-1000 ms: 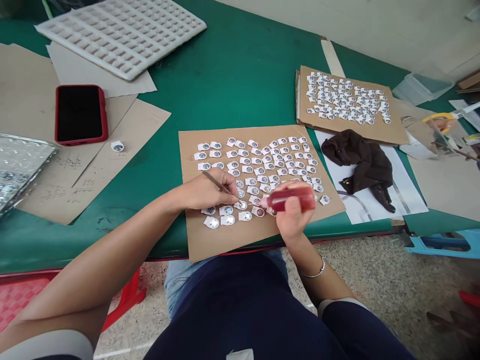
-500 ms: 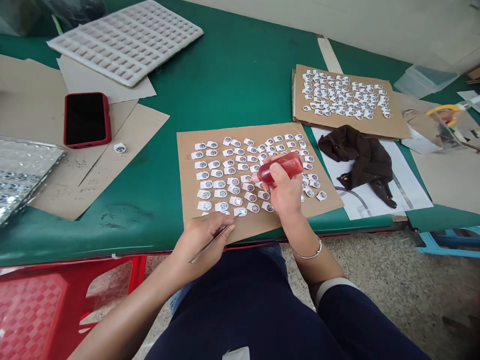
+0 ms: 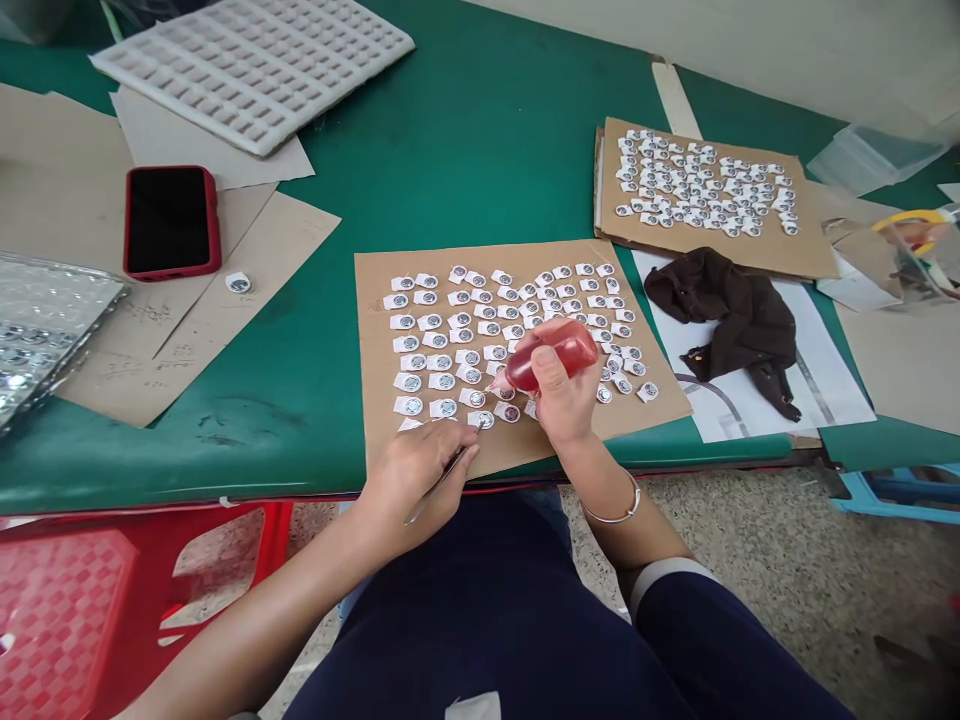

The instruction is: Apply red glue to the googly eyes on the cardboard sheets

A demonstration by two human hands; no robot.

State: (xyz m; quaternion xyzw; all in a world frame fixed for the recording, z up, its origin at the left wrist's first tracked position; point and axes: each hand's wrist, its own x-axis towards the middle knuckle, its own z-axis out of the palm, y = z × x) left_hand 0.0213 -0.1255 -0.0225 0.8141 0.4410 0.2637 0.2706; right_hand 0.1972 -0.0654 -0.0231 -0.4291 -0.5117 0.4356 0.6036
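Observation:
My left hand (image 3: 420, 475) is closed around a thin metal tool (image 3: 431, 492), whose tip meets a small round piece with a white tab (image 3: 485, 420) near the front edge of a cardboard sheet (image 3: 373, 350). My right hand (image 3: 568, 405) grips a red squeeze bottle (image 3: 577, 345), tilted with its nozzle down to the left, just above the tool tip. Rows of similar round, dark-patterned pieces with white tabs cover the sheet. Some of them are hidden behind my hands and the bottle.
A second cardboard (image 3: 814, 250) full of such pieces lies back right, beside dark brown cloth (image 3: 739, 320). On the left are a phone (image 3: 171, 222), a lone piece (image 3: 238, 283) and a plastic-wrapped pack (image 3: 52, 310). A white gridded tray (image 3: 262, 70) lies behind; a red stool (image 3: 67, 610) stands below.
The bottle has moved down and left, its nozzle nearer the tool tip. My left hand stays almost in place at the same round piece. The view has shifted slightly.

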